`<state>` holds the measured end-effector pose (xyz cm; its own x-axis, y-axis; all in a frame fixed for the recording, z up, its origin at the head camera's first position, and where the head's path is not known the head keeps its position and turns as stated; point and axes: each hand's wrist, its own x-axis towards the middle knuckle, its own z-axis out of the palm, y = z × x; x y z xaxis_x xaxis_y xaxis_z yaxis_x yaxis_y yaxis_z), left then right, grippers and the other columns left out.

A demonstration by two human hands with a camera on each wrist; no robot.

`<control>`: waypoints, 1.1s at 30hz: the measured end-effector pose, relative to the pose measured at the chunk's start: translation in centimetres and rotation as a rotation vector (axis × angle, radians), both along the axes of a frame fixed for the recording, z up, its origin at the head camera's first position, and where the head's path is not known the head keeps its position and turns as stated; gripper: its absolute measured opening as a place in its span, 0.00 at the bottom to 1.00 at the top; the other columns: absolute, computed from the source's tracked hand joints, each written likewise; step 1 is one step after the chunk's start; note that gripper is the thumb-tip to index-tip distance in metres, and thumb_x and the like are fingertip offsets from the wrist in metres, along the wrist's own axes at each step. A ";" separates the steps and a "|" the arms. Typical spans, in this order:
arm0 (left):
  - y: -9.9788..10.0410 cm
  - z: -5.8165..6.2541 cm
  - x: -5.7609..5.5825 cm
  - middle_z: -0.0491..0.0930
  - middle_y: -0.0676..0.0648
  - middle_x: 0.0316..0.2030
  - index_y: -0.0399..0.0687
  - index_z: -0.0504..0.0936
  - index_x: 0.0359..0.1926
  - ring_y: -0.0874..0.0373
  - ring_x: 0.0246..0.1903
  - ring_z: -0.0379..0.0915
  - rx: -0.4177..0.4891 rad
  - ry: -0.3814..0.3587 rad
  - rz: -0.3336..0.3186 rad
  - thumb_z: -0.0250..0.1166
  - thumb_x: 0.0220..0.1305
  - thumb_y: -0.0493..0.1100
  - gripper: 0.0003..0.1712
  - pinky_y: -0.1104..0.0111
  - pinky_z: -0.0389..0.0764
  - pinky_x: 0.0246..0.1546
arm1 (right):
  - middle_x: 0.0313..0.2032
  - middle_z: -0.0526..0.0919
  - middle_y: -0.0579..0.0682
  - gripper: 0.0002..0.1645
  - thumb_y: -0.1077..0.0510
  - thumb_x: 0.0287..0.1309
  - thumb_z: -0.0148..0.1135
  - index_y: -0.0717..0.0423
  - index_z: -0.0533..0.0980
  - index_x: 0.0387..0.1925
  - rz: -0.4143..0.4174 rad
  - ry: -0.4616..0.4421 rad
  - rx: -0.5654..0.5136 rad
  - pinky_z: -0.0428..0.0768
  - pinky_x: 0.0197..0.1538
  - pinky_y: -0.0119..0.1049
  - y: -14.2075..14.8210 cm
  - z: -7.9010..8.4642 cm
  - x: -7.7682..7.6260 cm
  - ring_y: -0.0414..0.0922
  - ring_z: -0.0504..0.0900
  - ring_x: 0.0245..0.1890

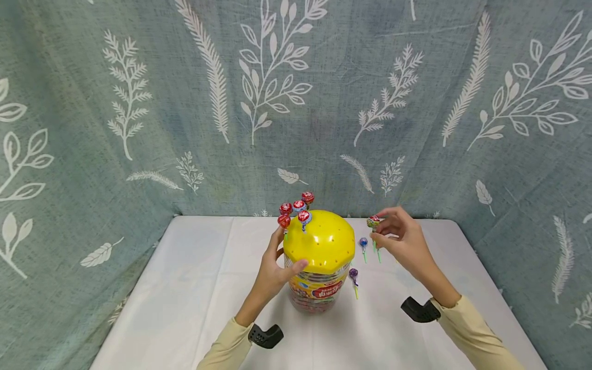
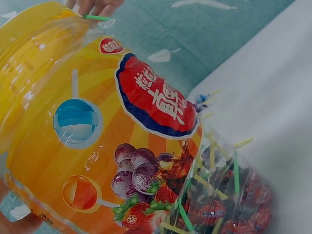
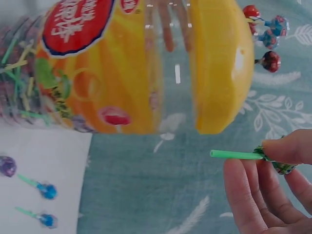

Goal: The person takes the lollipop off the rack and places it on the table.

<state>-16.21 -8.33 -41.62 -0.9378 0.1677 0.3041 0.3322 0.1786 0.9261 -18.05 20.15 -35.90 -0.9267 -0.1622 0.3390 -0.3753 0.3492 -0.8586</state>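
right hand [image 1: 401, 237] pinches a lollipop [image 1: 372, 222] above the bench [image 1: 185, 288] toward its far edge, right of the jar [image 1: 319, 291]. probably light, slippery wrapper [image 3: 284, 167], stiff stick [image 3: 234, 154], so i'd hold it high on the stick. left hand [image 1: 274, 270] grips the jar's top, thumb [image 1: 298, 266] on the yellow lid [image 1: 326, 241]. white bench, leafy curtain [image 1: 324, 154] behind.

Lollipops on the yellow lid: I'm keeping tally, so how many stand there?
5, on the far left of the lid: front left one, rear left one, middle one, back one, front right one. Others may be hidden behind.
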 end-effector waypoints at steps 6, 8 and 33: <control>0.0 0.0 0.0 0.52 0.39 0.70 0.41 0.49 0.72 0.42 0.67 0.50 0.005 -0.007 0.003 0.66 0.55 0.48 0.50 0.45 0.59 0.62 | 0.31 0.80 0.55 0.23 0.66 0.52 0.67 0.57 0.70 0.49 -0.033 -0.034 0.024 0.82 0.30 0.38 1.0 -2.4 -0.4 0.48 0.81 0.28; 0.0 0.0 0.0 0.52 0.39 0.70 0.42 0.49 0.72 0.42 0.67 0.50 0.007 -0.009 0.003 0.66 0.55 0.47 0.50 0.45 0.59 0.62 | 0.31 0.80 0.55 0.23 0.66 0.51 0.68 0.56 0.70 0.49 -0.039 -0.050 0.023 0.82 0.30 0.39 1.1 -2.9 -0.4 0.48 0.81 0.27; -0.1 -0.2 -0.1 0.52 0.40 0.70 0.43 0.49 0.72 0.42 0.68 0.49 0.024 -0.001 -0.006 0.67 0.55 0.49 0.50 0.44 0.58 0.62 | 0.27 0.78 0.55 0.24 0.69 0.47 0.68 0.61 0.70 0.47 -0.205 -0.367 0.041 0.83 0.29 0.43 2.1 -13.3 -1.6 0.48 0.80 0.23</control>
<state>-16.26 -8.39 -41.79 -0.9369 0.1660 0.3076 0.3328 0.1541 0.9303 -19.61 22.28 -49.16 -0.9992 0.0319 -0.0227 0.0341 0.4217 -0.9061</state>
